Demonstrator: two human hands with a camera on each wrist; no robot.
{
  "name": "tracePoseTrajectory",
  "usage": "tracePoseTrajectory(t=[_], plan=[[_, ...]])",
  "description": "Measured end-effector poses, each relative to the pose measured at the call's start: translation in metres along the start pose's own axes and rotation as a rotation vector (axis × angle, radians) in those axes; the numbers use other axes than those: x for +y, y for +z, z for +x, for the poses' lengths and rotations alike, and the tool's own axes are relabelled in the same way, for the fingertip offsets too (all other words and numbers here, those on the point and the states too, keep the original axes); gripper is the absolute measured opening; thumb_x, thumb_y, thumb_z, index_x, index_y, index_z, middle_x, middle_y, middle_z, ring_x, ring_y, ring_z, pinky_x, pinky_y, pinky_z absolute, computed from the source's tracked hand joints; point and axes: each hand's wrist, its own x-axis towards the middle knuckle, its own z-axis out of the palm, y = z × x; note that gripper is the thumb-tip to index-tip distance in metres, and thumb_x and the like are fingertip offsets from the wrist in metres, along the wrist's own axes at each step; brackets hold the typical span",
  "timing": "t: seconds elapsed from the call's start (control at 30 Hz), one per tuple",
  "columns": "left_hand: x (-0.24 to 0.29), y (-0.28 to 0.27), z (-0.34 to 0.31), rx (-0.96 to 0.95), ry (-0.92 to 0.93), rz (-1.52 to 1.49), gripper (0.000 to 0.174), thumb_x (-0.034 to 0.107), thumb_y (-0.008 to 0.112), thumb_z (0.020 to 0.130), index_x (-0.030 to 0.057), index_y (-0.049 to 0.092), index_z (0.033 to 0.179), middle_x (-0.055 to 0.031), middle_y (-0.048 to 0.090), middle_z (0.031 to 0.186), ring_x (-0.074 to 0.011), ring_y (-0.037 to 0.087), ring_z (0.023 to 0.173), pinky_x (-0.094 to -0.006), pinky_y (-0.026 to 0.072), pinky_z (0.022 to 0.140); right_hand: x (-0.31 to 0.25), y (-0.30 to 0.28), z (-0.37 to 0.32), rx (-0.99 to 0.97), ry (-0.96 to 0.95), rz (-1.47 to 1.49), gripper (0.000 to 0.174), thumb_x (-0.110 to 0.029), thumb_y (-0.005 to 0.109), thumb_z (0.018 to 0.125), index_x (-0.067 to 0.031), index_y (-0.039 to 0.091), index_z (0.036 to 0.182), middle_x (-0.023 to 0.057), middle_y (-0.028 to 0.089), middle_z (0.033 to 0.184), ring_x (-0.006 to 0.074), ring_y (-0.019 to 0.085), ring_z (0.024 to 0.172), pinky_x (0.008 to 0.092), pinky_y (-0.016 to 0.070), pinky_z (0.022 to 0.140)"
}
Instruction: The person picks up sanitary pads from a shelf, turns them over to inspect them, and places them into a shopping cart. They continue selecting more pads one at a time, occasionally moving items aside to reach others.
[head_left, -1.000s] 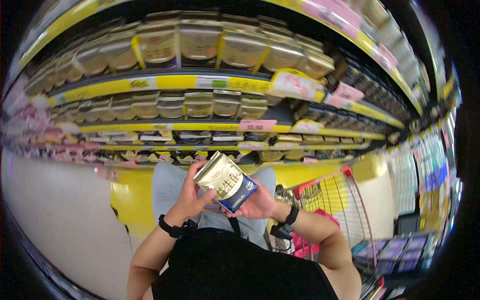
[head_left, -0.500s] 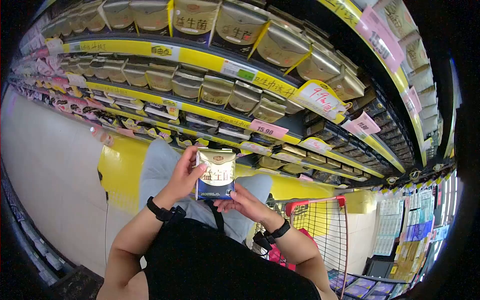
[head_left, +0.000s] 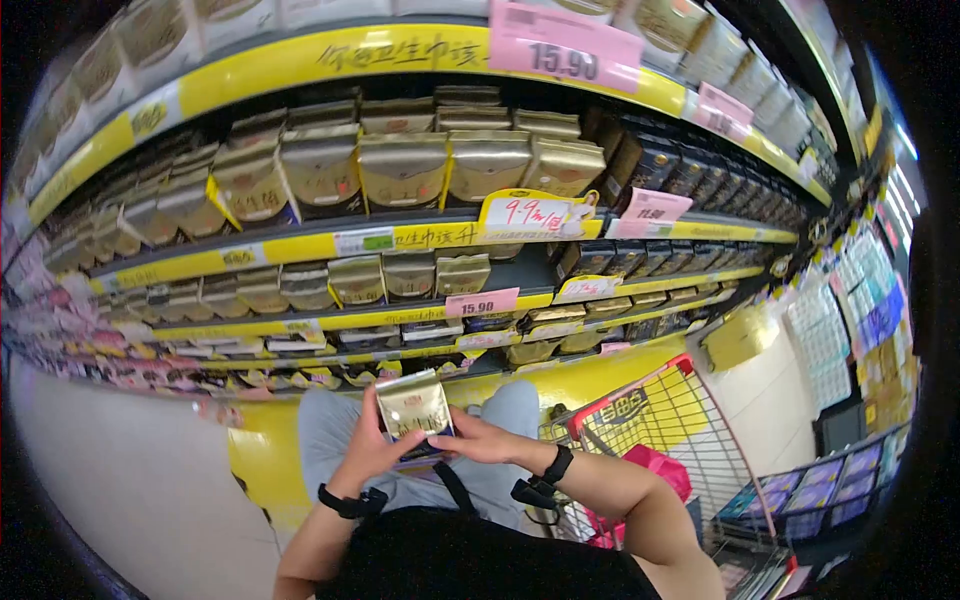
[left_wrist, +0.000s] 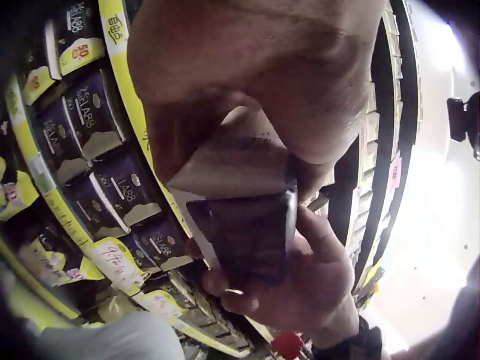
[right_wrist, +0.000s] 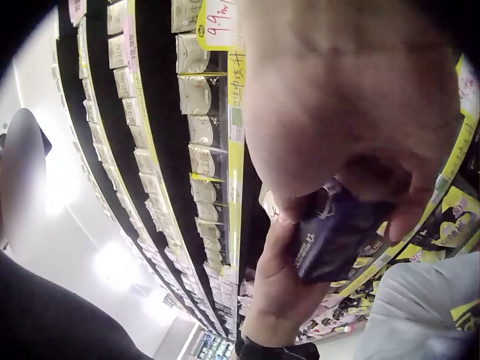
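Observation:
A gold and dark-blue packet (head_left: 414, 405) is held between both hands above the person's lap. My left hand (head_left: 372, 440) grips its left side, thumb across the front. On the lower right, my right hand (head_left: 478, 436) holds the packet with its thumb on the front. In the left wrist view the packet's dark part (left_wrist: 247, 232) faces the camera, with the right hand (left_wrist: 307, 277) curled round its lower edge. The right wrist view shows the dark end of the packet (right_wrist: 337, 232) between the two hands; part of it is hidden by fingers.
Shelves with yellow edge strips (head_left: 300, 240) and rows of gold packets (head_left: 405, 170) stand in front. A wire shopping cart (head_left: 650, 420) with a pink item (head_left: 655, 470) is at the right. A small bottle (head_left: 222, 412) lies on the floor at the left.
The view has swung, so the shelves and cart appear shifted. The packet has tipped, and the right hand has moved from its lower corner onto its right side.

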Motion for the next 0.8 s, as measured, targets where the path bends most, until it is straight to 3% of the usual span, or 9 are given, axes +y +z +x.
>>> tracePoseTrajectory(t=[0.07, 0.13, 0.17, 0.27, 0.4, 0.53, 0.57, 0.63, 0.8], plan=[[-0.021, 0.003, -0.008, 0.029, 0.008, 0.083, 0.084, 0.025, 0.085, 0.078, 0.0037, 0.034, 0.141, -0.0162, 0.057, 0.128, -0.0249, 0.057, 0.12, -0.039, 0.0462, 0.101, 0.011, 0.003, 0.004, 0.062, -0.102, -0.097, 0.069, -0.028, 0.066, 0.095, 0.001, 0.03, 0.147, 0.019, 0.048, 0.141, 0.0267, 0.046, 0.131, 0.0381, 0.036, 0.111], [-0.011, 0.004, -0.006, -0.043, 0.008, 0.237, 0.082, 0.025, 0.085, 0.078, 0.0053, 0.036, 0.141, -0.0176, 0.06, 0.126, -0.0288, 0.06, 0.119, -0.0404, 0.0485, 0.099, 0.033, -0.002, 0.008, 0.144, -0.253, -0.321, 0.077, -0.025, 0.07, 0.092, 0.0006, 0.026, 0.149, 0.0171, 0.052, 0.136, 0.0256, 0.055, 0.119, 0.0367, 0.045, 0.103], [0.003, 0.007, -0.009, -0.059, -0.036, 0.339, 0.083, 0.026, 0.085, 0.077, 0.0065, 0.037, 0.141, -0.0193, 0.063, 0.124, -0.0332, 0.063, 0.116, -0.0422, 0.0503, 0.096, 0.038, -0.008, 0.011, 0.12, -0.184, -0.329, 0.088, -0.027, 0.075, 0.085, 0.0004, 0.021, 0.149, 0.0238, 0.048, 0.14, 0.0342, 0.048, 0.131, 0.0421, 0.0361, 0.111], [-0.003, 0.007, -0.008, -0.157, -0.078, 0.366, 0.086, 0.023, 0.086, 0.077, 0.0042, 0.033, 0.142, -0.0176, 0.053, 0.133, -0.0263, 0.056, 0.122, -0.0406, 0.0469, 0.1, 0.014, -0.01, -0.002, 0.292, -0.258, -0.518, 0.095, -0.025, 0.078, 0.08, -0.0008, 0.019, 0.15, 0.0245, 0.05, 0.137, 0.0371, 0.051, 0.127, 0.0442, 0.0384, 0.109], [-0.015, 0.014, -0.007, -0.134, 0.064, 0.25, 0.094, 0.028, 0.084, 0.078, 0.0082, 0.028, 0.151, -0.0197, 0.062, 0.127, -0.0315, 0.063, 0.116, -0.0417, 0.051, 0.095, -0.013, -0.017, -0.017, 0.18, -0.282, -0.29, 0.099, -0.024, 0.083, 0.077, -0.009, 0.02, 0.152, 0.0244, 0.048, 0.138, 0.0364, 0.053, 0.128, 0.0419, 0.043, 0.106], [0.004, 0.023, -0.011, -0.111, 0.106, 0.318, 0.097, 0.027, 0.076, 0.086, 0.005, 0.014, 0.158, -0.0196, 0.057, 0.133, -0.0288, 0.063, 0.112, -0.0379, 0.0522, 0.091, -0.029, -0.041, -0.026, 0.133, -0.287, -0.467, 0.082, -0.029, 0.083, 0.08, -0.0065, 0.036, 0.144, 0.0184, 0.055, 0.133, 0.0332, 0.057, 0.122, 0.0405, 0.0453, 0.102], [0.002, 0.023, -0.012, -0.115, 0.05, 0.239, 0.093, 0.028, 0.071, 0.09, 0.0057, 0.012, 0.158, -0.0196, 0.051, 0.139, -0.0271, 0.062, 0.113, -0.0376, 0.0507, 0.092, -0.033, -0.047, -0.029, 0.238, -0.309, -0.534, 0.072, -0.034, 0.083, 0.078, -0.0065, 0.046, 0.133, 0.0209, 0.063, 0.123, 0.0359, 0.064, 0.111, 0.0433, 0.0514, 0.092], [-0.005, 0.02, -0.014, -0.111, 0.004, 0.161, 0.084, 0.028, 0.065, 0.096, 0.0063, 0.012, 0.158, -0.0193, 0.047, 0.143, -0.0245, 0.061, 0.11, -0.0366, 0.0493, 0.09, -0.039, -0.071, -0.036, 0.378, -0.455, -0.659, 0.072, -0.035, 0.082, 0.077, -0.0092, 0.046, 0.134, 0.0205, 0.064, 0.12, 0.0386, 0.064, 0.11, 0.0429, 0.0516, 0.092], [-0.015, 0.007, -0.017, -0.134, 0.039, 0.228, 0.069, 0.021, 0.062, 0.097, 0.0043, 0.026, 0.153, -0.0163, 0.053, 0.133, -0.0198, 0.062, 0.095, -0.0334, 0.0499, 0.083, -0.083, -0.137, -0.064, 0.765, -0.299, -1.145, 0.066, -0.017, 0.081, 0.07, -0.0091, 0.047, 0.127, 0.0179, 0.061, 0.116, 0.0416, 0.06, 0.108, 0.0469, 0.0509, 0.089]])
